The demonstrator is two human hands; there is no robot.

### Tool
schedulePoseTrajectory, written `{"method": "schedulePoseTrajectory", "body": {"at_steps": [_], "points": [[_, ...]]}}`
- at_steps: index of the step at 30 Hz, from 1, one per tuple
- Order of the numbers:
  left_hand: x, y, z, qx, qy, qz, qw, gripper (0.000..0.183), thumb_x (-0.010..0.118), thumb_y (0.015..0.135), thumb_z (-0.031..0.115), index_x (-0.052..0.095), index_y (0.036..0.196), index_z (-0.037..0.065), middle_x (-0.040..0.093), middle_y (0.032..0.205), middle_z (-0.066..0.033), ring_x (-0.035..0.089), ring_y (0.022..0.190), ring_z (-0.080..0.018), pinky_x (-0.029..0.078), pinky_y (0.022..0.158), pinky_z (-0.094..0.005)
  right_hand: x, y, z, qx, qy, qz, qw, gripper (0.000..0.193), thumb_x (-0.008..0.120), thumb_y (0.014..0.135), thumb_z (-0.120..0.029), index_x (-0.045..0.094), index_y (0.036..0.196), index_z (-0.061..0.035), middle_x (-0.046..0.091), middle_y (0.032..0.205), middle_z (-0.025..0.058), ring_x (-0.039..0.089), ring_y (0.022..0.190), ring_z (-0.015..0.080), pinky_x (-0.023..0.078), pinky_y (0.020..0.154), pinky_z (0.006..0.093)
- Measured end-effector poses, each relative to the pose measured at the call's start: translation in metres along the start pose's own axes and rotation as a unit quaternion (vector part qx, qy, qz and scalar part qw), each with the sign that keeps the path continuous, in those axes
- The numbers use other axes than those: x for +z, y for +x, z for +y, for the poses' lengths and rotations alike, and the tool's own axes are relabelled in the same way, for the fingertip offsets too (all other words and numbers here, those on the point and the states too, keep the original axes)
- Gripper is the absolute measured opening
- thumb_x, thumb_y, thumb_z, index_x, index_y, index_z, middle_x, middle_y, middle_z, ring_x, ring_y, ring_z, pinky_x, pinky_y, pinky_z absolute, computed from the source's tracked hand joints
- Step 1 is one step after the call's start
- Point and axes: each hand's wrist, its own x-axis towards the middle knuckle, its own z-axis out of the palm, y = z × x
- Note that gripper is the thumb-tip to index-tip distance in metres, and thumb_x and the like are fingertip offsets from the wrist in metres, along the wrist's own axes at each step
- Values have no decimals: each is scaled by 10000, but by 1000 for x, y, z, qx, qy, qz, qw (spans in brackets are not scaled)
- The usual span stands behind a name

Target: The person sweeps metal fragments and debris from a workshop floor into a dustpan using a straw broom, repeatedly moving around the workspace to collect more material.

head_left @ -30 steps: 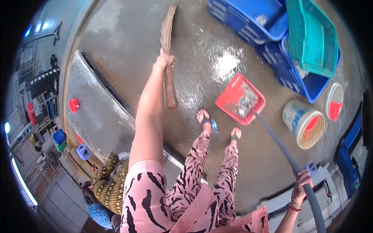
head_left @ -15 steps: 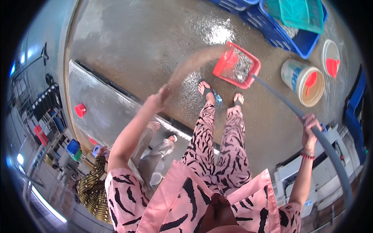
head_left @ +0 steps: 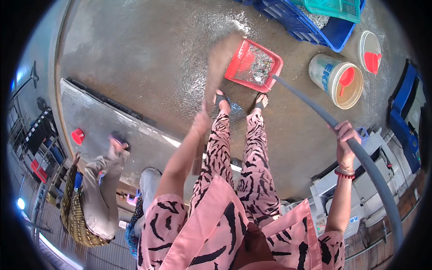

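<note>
My left hand (head_left: 201, 123) is closed round a brown broom (head_left: 220, 60), which is smeared by motion. Its bristle end reaches the far left edge of a red dustpan (head_left: 235, 63) on the wet floor. Wet, pale and dark debris (head_left: 261, 65) lies inside the pan. The pan's long grey handle (head_left: 310, 101) runs toward me, and my right hand (head_left: 347, 135) grips it partway along. Both my feet, in dark sandals, stand just on the near side of the pan.
Right of the pan is a white bucket (head_left: 321, 74) with a red scoop; a smaller white tub (head_left: 363, 45) stands behind it. Blue crates (head_left: 306, 38) and a green basket (head_left: 337, 9) are far right. Two people stand left, near a low step (head_left: 121, 114) with a red cup (head_left: 78, 136).
My left hand has come in closer to my legs, and the broom now points more steeply away from me. The person in the patterned top has shifted left; another person appears beside me.
</note>
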Motion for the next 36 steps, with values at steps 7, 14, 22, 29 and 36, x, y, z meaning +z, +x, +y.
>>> {"method": "schedulePoseTrajectory", "body": {"at_steps": [7,14,22,29,36], "points": [[-63,-93,18,-23,-52,-71,996,866,515,664,63,115,1417,213,617,849,-233,620,586,-270,505,514,-362,-17,3,-8,10,15,4,1000,150,509,673,92,450,653,-45,434,701,71,471,816,228,476,837,483],[-25,-22,42,-105,-236,17,966,863,542,701,124,71,1423,147,565,1065,-281,587,981,-347,475,818,-406,-14,6,-5,-52,-46,-37,997,165,541,668,110,453,648,-28,470,658,47,525,746,213,454,738,356],[52,-70,47,37,-121,-76,989,900,555,675,151,59,1426,170,509,1153,-308,504,1101,-395,396,936,-380,-22,-7,0,-50,-17,-37,998,157,495,656,132,463,667,-21,481,690,61,536,767,211,486,746,350],[29,-144,-24,-106,-495,77,859,785,520,651,-64,183,1312,194,461,600,-49,449,393,-162,407,332,-305,-72,-32,-10,-39,25,-49,998,151,490,670,111,483,698,-37,443,759,71,476,875,235,480,828,482],[112,-84,-36,-155,-533,24,831,533,506,720,38,295,1208,-6,499,659,-61,509,512,-173,455,459,-317,-112,-45,8,-36,31,-56,997,136,491,708,92,469,704,-43,417,774,78,433,885,231,443,867,572]]}}
